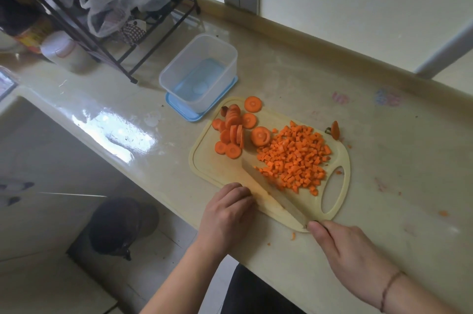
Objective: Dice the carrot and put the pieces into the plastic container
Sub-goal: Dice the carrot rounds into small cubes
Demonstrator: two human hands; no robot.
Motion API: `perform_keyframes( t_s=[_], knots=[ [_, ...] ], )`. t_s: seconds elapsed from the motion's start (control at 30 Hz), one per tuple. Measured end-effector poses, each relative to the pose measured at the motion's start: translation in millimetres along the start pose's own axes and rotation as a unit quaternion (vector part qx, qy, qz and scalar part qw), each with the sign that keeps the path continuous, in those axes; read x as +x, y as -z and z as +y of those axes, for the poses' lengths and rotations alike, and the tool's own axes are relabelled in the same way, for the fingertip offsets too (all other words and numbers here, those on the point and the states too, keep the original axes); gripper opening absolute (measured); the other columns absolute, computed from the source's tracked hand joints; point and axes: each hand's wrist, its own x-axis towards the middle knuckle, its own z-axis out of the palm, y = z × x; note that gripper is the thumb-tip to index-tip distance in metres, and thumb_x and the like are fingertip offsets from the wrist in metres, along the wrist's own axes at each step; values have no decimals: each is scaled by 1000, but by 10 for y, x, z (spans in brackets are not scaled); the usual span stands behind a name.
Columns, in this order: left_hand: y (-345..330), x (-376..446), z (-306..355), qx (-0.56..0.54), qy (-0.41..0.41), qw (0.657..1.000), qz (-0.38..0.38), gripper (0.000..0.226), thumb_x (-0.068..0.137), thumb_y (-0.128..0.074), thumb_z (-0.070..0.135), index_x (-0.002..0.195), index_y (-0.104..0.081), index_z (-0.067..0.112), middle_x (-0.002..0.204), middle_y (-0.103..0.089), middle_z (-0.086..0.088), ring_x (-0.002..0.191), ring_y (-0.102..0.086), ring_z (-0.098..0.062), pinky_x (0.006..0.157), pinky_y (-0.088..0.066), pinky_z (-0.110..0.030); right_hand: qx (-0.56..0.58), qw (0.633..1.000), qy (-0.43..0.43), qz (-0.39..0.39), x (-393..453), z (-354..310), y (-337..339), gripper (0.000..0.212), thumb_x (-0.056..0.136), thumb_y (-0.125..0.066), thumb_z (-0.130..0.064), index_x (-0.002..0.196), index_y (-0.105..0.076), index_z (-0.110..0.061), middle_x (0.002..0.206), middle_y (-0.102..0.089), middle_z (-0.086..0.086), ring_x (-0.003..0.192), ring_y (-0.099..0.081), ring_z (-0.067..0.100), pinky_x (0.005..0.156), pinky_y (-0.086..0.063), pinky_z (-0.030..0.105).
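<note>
A cream cutting board (210,167) lies on the counter. Several carrot rounds (233,132) sit at its far left, and a heap of diced carrot (294,160) covers its right half. A broad knife blade (271,193) lies flat across the board, its edge against the dice. My right hand (343,247) grips the knife handle at the board's near corner. My left hand (227,211) rests with curled fingers on the board's near edge, touching the blade's side. The clear plastic container (179,68) stands beyond the board on a blue lid, with nothing orange inside.
A carrot top end (335,130) lies off the board's far right edge. Small carrot scraps (293,236) dot the counter. A black wire rack (107,42) with bags and a white jar (64,51) stand at the back left. The counter's front edge runs beside my left arm.
</note>
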Motion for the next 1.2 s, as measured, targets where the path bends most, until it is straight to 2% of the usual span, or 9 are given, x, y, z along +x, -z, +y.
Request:
perform_keyframes(
  t_s=[0.2,0.37,0.53,0.7,0.8,0.87,0.97,1.1,1.2],
  knots=[
    [-14,91,-4,26,-4,999,-22,7,86,-76,6,93,-77,4,96,-69,-8,87,-63,-25,71,-54,-34,30,999,13,-3,4,94,85,81,75,-8,-88,66,-50,-20,58,-58,3,56,-55,12,60,-44,35],
    [-57,260,-19,11,-6,999,-39,18,95,-61,14,99,-76,4,102,-69,-9,93,-63,-22,76,-55,-32,68,997,-24,40,-203,160,198,87,68,-11,-93,66,-52,-16,63,-59,7,51,-51,13,55,-39,28],
    [-188,538,67,-65,66,996,5,21,82,-72,-4,100,-73,6,109,-65,-1,94,-65,-14,78,-56,-31,55,994,-78,52,-339,365,227,103,58,-4,-98,74,-56,-11,66,-60,8,58,-55,14,61,-44,30],
    [-170,607,243,-91,129,985,66,24,80,-71,-12,97,-74,5,110,-63,7,101,-58,8,85,-54,-22,-74,993,-61,71,-378,350,359,86,65,5,-84,96,-55,-30,77,-68,-3,75,-65,11,66,-50,30],
    [80,611,390,-53,189,971,139,26,84,-64,-12,98,-73,7,106,-64,3,103,-57,5,89,-50,-21,-191,977,-7,98,-334,367,385,104,56,30,-82,106,-49,-37,96,-69,-8,88,-66,11,72,-50,30],
    [273,650,518,-45,143,984,98,22,85,-59,-1,100,-70,12,105,-63,4,101,-58,-6,89,-49,-22,-230,969,7,89,-320,371,387,111,51,40,-77,104,-48,-35,99,-68,-9,89,-66,10,71,-50,31],
    [355,750,659,-3,30,995,-90,15,86,-56,17,93,-70,17,95,-63,6,90,-55,-13,79,-49,-25,-247,965,30,88,-305,313,408,115,47,46,-74,106,-46,-35,100,-66,-9,89,-65,10,68,-49,30],
    [219,884,601,1,95,982,-162,17,90,-60,28,94,-71,16,91,-62,4,87,-54,-17,79,-50,-37,-265,956,42,118,-276,193,418,118,48,45,-73,104,-52,-33,96,-67,-8,85,-66,11,62,-46,31],
    [162,1023,478,7,113,976,-188,21,95,-62,34,101,-71,16,99,-63,3,94,-51,-15,85,-47,-32,-284,950,33,124,-247,84,388,115,58,39,-74,95,-60,-30,84,-69,-5,73,-68,14,52,-40,31]
  ],
)
